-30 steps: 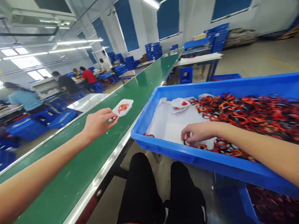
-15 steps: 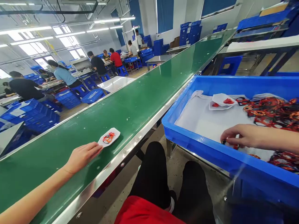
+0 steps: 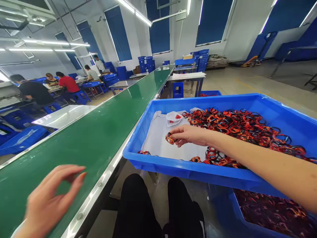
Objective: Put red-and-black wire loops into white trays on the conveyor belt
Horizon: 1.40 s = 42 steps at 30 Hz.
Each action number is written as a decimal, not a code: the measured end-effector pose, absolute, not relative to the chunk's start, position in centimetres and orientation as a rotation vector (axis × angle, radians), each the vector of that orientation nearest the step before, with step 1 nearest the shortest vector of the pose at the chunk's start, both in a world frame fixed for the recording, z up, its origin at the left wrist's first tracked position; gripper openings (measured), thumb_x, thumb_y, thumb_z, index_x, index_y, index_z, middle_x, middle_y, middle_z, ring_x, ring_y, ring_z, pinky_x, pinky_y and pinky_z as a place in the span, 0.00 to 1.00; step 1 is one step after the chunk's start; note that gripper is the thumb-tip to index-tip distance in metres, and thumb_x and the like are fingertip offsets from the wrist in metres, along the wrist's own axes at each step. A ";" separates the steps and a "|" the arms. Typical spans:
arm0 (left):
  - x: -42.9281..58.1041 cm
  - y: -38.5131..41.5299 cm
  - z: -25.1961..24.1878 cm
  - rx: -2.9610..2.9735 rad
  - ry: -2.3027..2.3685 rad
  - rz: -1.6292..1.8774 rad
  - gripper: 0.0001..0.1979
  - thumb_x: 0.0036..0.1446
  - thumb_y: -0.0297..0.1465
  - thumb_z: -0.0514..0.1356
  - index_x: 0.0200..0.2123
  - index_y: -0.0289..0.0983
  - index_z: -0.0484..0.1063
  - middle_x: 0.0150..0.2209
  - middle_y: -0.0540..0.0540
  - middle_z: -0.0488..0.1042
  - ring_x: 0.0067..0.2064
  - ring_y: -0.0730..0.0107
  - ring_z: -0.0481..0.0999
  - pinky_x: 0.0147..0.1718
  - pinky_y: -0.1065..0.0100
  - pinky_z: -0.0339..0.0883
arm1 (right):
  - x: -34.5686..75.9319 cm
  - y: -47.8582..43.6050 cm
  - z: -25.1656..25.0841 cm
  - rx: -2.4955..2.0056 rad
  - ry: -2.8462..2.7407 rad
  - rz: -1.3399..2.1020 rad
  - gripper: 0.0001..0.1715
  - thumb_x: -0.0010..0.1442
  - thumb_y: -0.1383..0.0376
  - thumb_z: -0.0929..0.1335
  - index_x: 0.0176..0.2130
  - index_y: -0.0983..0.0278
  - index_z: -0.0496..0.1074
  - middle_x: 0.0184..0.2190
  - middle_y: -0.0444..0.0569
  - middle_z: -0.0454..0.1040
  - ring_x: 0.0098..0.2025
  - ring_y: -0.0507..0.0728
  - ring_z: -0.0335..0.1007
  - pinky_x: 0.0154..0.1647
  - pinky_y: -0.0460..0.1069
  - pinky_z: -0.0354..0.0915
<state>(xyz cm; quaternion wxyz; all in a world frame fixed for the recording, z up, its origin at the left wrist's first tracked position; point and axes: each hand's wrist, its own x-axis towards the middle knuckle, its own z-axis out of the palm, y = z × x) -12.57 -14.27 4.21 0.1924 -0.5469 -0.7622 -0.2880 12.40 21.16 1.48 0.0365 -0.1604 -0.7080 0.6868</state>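
My right hand (image 3: 184, 135) pinches a small looped band (image 3: 170, 139), orange and black, above the white lining (image 3: 158, 135) of a blue tub (image 3: 163, 162). Similar looped bands (image 3: 230, 122) lie heaped on the tub's right side. A small white paper tray (image 3: 174, 118) holding red bits rests in the tub, just beyond my right hand. My left hand (image 3: 53, 195), a little blurred, is over the green conveyor belt (image 3: 99, 135) with thumb and forefinger apart. An orange spot shows at its thumb tip; I cannot tell what it is.
The belt's metal rail (image 3: 99, 185) runs between my hands, beside the tub. Below the tub at right is another blue bin (image 3: 269, 211) of dark red pieces. A white-topped table (image 3: 61, 115) stands beyond the belt. People sit at benches further left.
The view has swung right. My left hand has let go of the white paper tray with orange pieces on the belt. My right hand has lifted a looped band from the tub.
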 end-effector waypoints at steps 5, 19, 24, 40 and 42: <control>-4.6 -0.7 5.4 -2.023 -1.989 -0.896 0.11 0.57 0.32 0.55 0.44 0.45 0.69 0.46 0.47 0.70 0.39 0.69 0.73 0.39 0.65 0.70 | 12.4 20.9 1.8 -0.484 -2.147 2.132 0.11 0.56 0.64 0.68 0.39 0.68 0.73 0.33 0.48 0.73 0.30 0.47 0.68 0.37 0.45 0.70; -4.0 8.1 4.7 -2.655 -2.408 -1.268 0.19 0.55 0.36 0.59 0.50 0.39 0.71 0.49 0.44 0.74 0.50 0.62 0.72 0.52 0.61 0.65 | 12.1 20.9 1.8 -0.634 -1.955 2.417 0.12 0.53 0.62 0.69 0.32 0.71 0.73 0.24 0.46 0.72 0.22 0.46 0.66 0.25 0.41 0.68; -4.3 8.3 4.4 -2.634 -2.590 -1.556 0.20 0.54 0.37 0.61 0.50 0.39 0.70 0.51 0.43 0.73 0.51 0.61 0.72 0.49 0.62 0.67 | 12.1 21.0 1.4 -0.602 -2.009 2.461 0.12 0.55 0.64 0.66 0.35 0.69 0.74 0.24 0.45 0.73 0.22 0.45 0.67 0.26 0.41 0.69; -5.1 8.3 4.4 -2.229 -3.143 -1.965 0.16 0.51 0.35 0.64 0.44 0.38 0.75 0.45 0.45 0.76 0.39 0.77 0.74 0.44 0.73 0.69 | 12.2 20.6 1.7 -0.565 -2.102 2.459 0.14 0.54 0.62 0.67 0.36 0.69 0.74 0.25 0.45 0.72 0.24 0.46 0.68 0.30 0.43 0.70; -5.3 8.5 4.5 -2.179 -3.143 -1.937 0.16 0.51 0.36 0.65 0.43 0.38 0.75 0.43 0.45 0.76 0.37 0.78 0.74 0.43 0.73 0.69 | 12.3 20.5 1.9 -0.560 -2.126 2.432 0.14 0.55 0.62 0.66 0.37 0.69 0.74 0.25 0.46 0.72 0.24 0.46 0.68 0.29 0.43 0.70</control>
